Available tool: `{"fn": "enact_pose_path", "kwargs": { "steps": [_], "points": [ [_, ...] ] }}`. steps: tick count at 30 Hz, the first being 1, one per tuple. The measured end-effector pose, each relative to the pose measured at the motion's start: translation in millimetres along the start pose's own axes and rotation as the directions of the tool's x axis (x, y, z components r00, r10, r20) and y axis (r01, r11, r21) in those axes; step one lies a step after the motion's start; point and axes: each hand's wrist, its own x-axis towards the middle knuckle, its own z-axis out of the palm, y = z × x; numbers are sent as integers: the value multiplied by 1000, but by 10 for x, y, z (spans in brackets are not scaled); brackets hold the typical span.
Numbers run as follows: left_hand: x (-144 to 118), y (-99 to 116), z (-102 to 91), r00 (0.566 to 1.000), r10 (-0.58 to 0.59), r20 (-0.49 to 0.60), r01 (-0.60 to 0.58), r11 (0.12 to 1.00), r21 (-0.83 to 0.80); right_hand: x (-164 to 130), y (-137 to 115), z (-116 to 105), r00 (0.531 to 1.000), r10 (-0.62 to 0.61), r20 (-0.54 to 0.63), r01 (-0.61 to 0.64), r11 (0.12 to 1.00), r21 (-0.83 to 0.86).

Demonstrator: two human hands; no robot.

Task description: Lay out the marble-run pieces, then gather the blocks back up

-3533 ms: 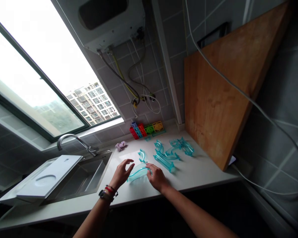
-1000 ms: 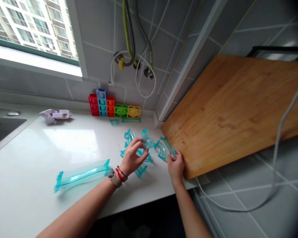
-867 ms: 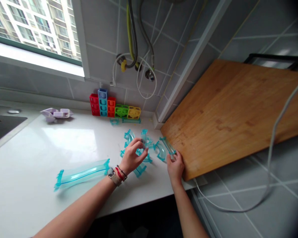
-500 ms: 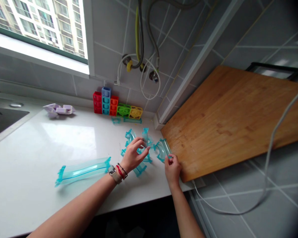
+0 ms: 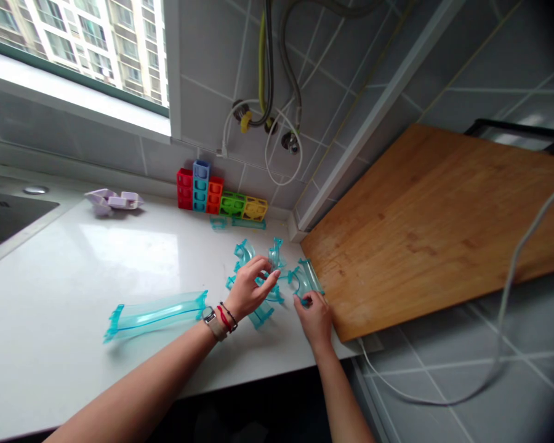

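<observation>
My left hand (image 5: 252, 286), with a watch and bracelets at the wrist, has its fingertips around a small curved, see-through teal plastic track piece (image 5: 275, 251); the fingers partly hide the contact. My right hand (image 5: 314, 317) pinches the near end of another curved teal track piece (image 5: 301, 280), right beside a straight teal piece (image 5: 311, 274). Several more teal pieces lie under and around my left hand, among them a curved one (image 5: 244, 249) and one (image 5: 262, 315) below the palm. A long teal trough (image 5: 159, 317) rests to the left of my left wrist.
Coloured plastic blocks (image 5: 212, 194) stand along the back wall, with a straight teal piece (image 5: 249, 224) before them. Purple pieces (image 5: 113, 202) lie near the sink (image 5: 9, 215). A wooden board (image 5: 443, 240) leans at the right, a white cable (image 5: 503, 295) hanging across it.
The small piece at my left fingertips has turned, now showing its curve. My right hand has shifted slightly left along the near end of its curved piece. The view has moved a little.
</observation>
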Motion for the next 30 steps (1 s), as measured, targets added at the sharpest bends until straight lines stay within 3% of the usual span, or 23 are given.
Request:
{"fn": "enact_pose_path", "kwargs": {
  "steps": [14,22,30],
  "points": [
    [-20,52,-17,994,28,109,-34,998,54,-3,24,-74,985,53,-167,-36,994,104],
    [-16,48,-5,988,5,153,-20,995,98,8,85,-86,983,155,-100,-120,950,287],
    [-32,28,20,978,-29,205,-2,989,147,-32,73,-85,970,229,83,-237,812,533]
  ]
}}
